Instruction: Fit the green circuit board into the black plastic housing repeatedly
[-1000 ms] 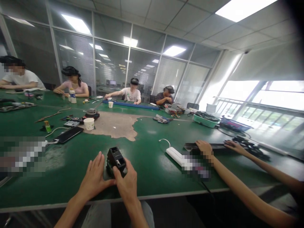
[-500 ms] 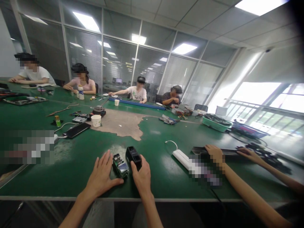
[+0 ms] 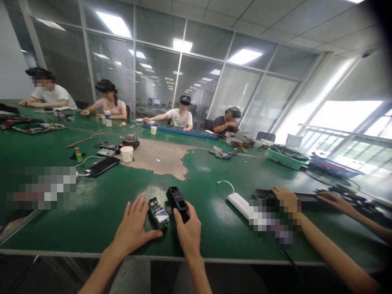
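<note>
A small green circuit board assembly (image 3: 159, 214) with a pale screen lies on the green table (image 3: 104, 228) near its front edge. My left hand (image 3: 134, 225) rests flat just left of the board, fingers spread, the thumb close below it. To the right of the board is a black rectangular housing (image 3: 177, 202) with openings in its face. My right hand (image 3: 189, 225) is wrapped around the lower right part of that housing, thumb on its near end. A narrow strip of table separates the housing from the board.
A white power strip (image 3: 240, 207) lies to the right, beside a co-worker's hands (image 3: 286, 201) on a dark metal channel (image 3: 266, 194). A paper cup (image 3: 126, 154) and black phone (image 3: 104, 166) stand and lie at the left. Several people sit across the table.
The whole view has shifted slightly, so most things appear a little further right. My hands, the board and the black housing keep nearly the same arrangement.
</note>
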Demonstrator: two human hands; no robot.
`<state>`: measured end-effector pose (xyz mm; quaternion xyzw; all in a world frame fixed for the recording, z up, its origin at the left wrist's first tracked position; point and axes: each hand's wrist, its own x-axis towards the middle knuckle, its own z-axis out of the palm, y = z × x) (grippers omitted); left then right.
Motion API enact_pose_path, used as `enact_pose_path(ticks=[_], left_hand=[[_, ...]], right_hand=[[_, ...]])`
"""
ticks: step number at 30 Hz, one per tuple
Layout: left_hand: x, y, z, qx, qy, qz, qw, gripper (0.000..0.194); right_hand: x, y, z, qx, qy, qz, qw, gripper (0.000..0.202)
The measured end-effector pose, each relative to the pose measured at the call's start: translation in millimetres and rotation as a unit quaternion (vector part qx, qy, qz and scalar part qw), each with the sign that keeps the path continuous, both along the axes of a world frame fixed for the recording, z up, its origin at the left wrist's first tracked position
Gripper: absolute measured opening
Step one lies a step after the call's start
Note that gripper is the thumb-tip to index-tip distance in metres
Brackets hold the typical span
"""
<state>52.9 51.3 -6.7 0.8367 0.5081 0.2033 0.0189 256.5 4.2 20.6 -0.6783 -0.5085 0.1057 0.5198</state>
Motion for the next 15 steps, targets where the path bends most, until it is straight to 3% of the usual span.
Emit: enact_pose_path(ticks=[3,6,15], left_hand=[[0.3,-0.4,-0.8,0.008,-0.011,-0.005,1.0,0.107],[0.7,-0.7,-1.4,0.016,-0.021,-0.006,1.0,0.105],[1.3,-1.6,0.0,0.021,-0.018,-0.008,1.0,0.105]], right_hand=[[-8.2,-5.1,16.5,0.018,0.069,0.026,0.997,0.045],[-19.4,-7.9,27.4,0.026,0.076,0.065,0.995,0.042],[-40.0,-5.9,26.8,0.002,0.006,0.093,0.996,0.043]])
